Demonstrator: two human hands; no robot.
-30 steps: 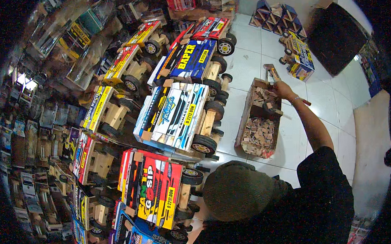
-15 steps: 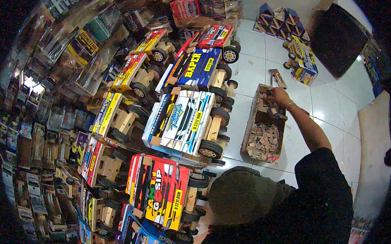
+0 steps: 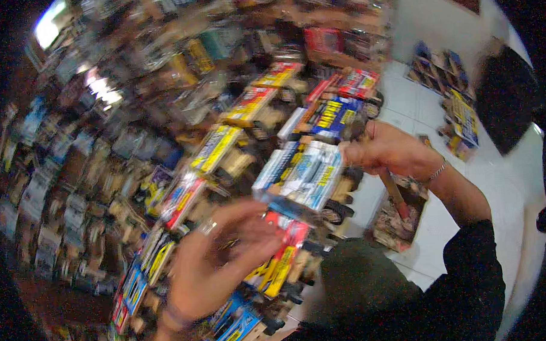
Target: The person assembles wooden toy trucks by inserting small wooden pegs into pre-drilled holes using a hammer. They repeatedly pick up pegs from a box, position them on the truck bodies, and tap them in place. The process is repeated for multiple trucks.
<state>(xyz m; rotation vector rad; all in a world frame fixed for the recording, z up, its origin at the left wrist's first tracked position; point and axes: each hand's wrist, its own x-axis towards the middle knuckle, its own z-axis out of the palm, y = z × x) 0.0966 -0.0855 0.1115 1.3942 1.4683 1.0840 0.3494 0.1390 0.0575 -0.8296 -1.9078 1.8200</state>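
Note:
My right hand (image 3: pixel 398 151), a bracelet at its wrist, is closed round a hammer (image 3: pixel 395 196). The hammer's wooden handle slants down from the fist to a reddish end, and a dark blurred head shows above the fingers. Beneath it stands the long box of small wood pieces (image 3: pixel 390 229). My left hand (image 3: pixel 228 256), smeared by motion, curves over the red toy truck (image 3: pixel 287 239); thumb and fingertips come together, and what they pinch cannot be made out. Just beyond is the white and blue toy truck (image 3: pixel 312 172).
Wooden toy trucks stand in two rows, among them a blue one (image 3: pixel 340 117) and a yellow one (image 3: pixel 218 148). Stacked wrapped toys (image 3: pixel 203 52) fill the left and back. A toy truck on its side (image 3: pixel 464 122) lies right on the tiles, before a dark panel (image 3: pixel 505 96).
My right hand has lifted out of the box with the hammer and moved left toward the trucks. My left hand has come into view. The whole view has shifted and blurred.

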